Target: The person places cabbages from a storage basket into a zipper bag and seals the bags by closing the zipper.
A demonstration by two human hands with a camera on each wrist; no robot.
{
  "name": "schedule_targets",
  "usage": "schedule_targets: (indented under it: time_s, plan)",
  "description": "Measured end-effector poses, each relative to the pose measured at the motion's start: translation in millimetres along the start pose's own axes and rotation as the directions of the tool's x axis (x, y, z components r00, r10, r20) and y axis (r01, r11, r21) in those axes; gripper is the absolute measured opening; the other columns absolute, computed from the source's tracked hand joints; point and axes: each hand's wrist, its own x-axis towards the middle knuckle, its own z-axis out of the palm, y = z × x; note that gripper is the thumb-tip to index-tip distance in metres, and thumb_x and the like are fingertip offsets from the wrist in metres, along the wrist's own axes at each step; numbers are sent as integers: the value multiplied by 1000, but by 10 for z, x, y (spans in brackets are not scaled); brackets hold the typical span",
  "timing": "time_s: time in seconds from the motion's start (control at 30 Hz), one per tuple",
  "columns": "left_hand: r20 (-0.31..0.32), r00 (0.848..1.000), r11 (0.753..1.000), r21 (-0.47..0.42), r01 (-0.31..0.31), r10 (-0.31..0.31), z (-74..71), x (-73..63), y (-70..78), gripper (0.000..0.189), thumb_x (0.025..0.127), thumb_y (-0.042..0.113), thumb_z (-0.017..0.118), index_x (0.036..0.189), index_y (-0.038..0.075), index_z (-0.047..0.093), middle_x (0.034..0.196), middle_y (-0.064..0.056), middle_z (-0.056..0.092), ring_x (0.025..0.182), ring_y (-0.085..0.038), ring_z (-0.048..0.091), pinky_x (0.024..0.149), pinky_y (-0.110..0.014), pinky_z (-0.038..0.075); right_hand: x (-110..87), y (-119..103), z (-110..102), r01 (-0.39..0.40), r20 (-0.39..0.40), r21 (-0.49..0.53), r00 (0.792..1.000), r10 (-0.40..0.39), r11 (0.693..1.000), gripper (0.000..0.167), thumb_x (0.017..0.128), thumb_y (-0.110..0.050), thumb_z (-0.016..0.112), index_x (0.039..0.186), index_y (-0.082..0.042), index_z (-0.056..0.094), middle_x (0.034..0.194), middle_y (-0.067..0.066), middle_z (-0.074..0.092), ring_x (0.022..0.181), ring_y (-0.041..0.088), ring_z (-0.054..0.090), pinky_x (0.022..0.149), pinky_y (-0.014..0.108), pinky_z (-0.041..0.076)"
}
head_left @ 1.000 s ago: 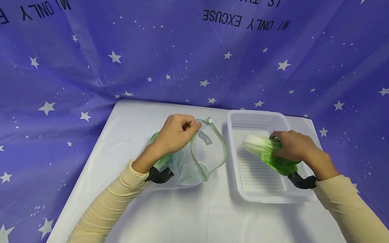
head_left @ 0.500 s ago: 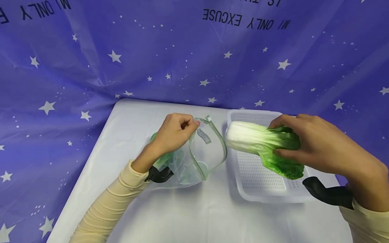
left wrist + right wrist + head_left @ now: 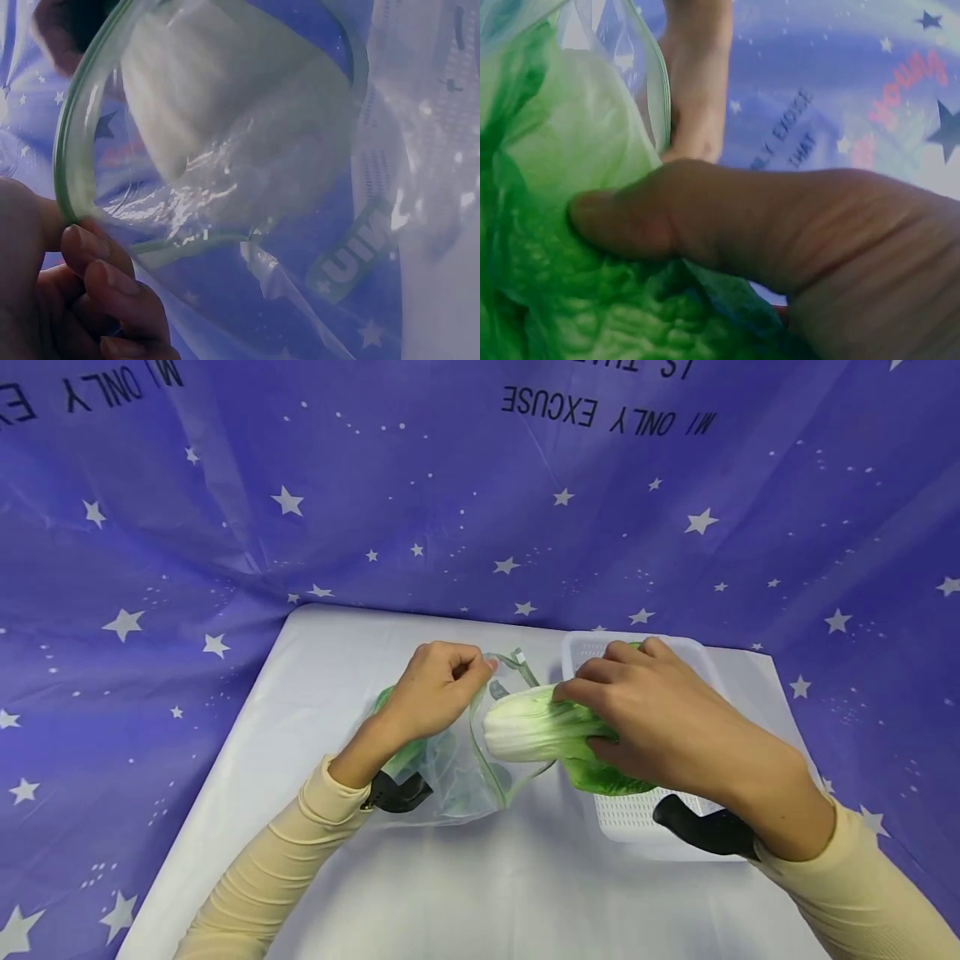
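My left hand (image 3: 438, 689) pinches the green-edged rim of a clear zip bag (image 3: 457, 789) and holds its mouth apart. In the left wrist view, thumb and fingers grip the green zip strip (image 3: 66, 169). Something leafy and green (image 3: 408, 756) shows behind my left wrist, inside the bag. My right hand (image 3: 652, 718) grips a napa cabbage (image 3: 528, 727) by its leafy end, the white base pointing left into the bag's opening. That pale base (image 3: 232, 97) fills the mouth in the left wrist view. My right thumb presses the green leaves (image 3: 615, 300) in the right wrist view.
A white perforated plastic basket (image 3: 637, 827) stands on the right of the white table (image 3: 465, 893), partly hidden under my right hand. Behind the table hangs a purple curtain (image 3: 450, 510) with stars. A white slider (image 3: 520, 657) sits on the bag's rim.
My right hand has lifted the napa cabbage out of the basket and carried it left to the bag's mouth. The left hand keeps its hold on the rim, nearly still.
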Motion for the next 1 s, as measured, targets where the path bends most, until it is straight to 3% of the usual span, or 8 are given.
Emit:
schedule_targets:
  time_s: [0.17, 0.27, 0.4, 0.6, 0.7, 0.8, 0.9, 1.0]
  plan:
    - [-1, 1000, 1000, 23, 13, -13, -9, 5, 2, 46, 100, 22, 54, 57, 15, 38, 48, 3, 31, 43, -11, 27, 45, -28, 22, 173, -122, 167, 78, -67, -94, 994, -85, 992, 39, 65, 0, 72, 102, -14, 72, 95, 4, 66, 88, 27, 56, 70, 42, 37]
    - [-1, 1000, 1000, 25, 16, -16, -17, 4, 18, 46, 100, 21, 54, 57, 15, 38, 48, 3, 31, 43, -11, 27, 44, -28, 22, 231, -164, 268, 117, -111, -138, 985, -133, 984, 33, 66, -2, 71, 97, -15, 71, 90, 2, 64, 83, 27, 54, 67, 41, 34]
    - [-3, 1000, 1000, 11, 4, -4, -31, 4, 36, 46, 100, 19, 53, 57, 15, 38, 49, 2, 31, 43, -12, 27, 44, -28, 21, 282, -198, 373, 170, -124, -114, 975, -184, 979, 34, 70, -9, 77, 102, -18, 71, 98, 0, 66, 85, 25, 54, 69, 40, 35]
    - [-4, 1000, 1000, 4, -29, 29, -37, 6, 50, 45, 100, 18, 52, 57, 15, 37, 49, 2, 30, 42, -12, 26, 44, -28, 21, 278, -130, 419, 211, -182, -30, 960, -212, 977, 37, 77, -4, 75, 111, -20, 71, 115, 2, 65, 105, 28, 54, 78, 44, 39]
    - [-15, 1000, 1000, -2, -21, 21, -45, -4, 49, 45, 100, 18, 52, 57, 15, 38, 48, 2, 31, 42, -14, 27, 45, -29, 24, 225, 36, 448, 162, -266, 67, 954, -139, 985, 30, 81, -12, 77, 110, -17, 72, 115, 3, 65, 106, 29, 54, 79, 45, 39]
    - [-38, 999, 1000, -11, -2, 2, -75, -18, 54, 44, 100, 19, 52, 58, 15, 39, 48, 1, 32, 43, -15, 29, 48, -30, 27, 145, 258, 557, 61, -334, 199, 943, 9, 978, 22, 86, -15, 74, 108, -12, 72, 109, 3, 68, 97, 26, 58, 78, 43, 43]
    - [-61, 998, 1000, -28, 3, -4, -121, -30, 50, 44, 101, 21, 52, 59, 14, 39, 48, 0, 31, 43, -17, 29, 52, -30, 32, 73, 448, 752, -83, -328, 333, 924, 198, 939, 14, 90, -6, 67, 102, -7, 72, 97, 3, 70, 76, 18, 62, 67, 38, 48]
    - [-75, 997, 999, -54, -1, -3, -165, -45, 44, 45, 101, 23, 51, 59, 13, 39, 48, -2, 30, 43, -19, 28, 54, -30, 33, 16, 531, 999, -233, -251, 416, 899, 357, 879, 13, 90, -1, 62, 96, -4, 73, 84, 4, 71, 56, 10, 57, 54, 34, 47]
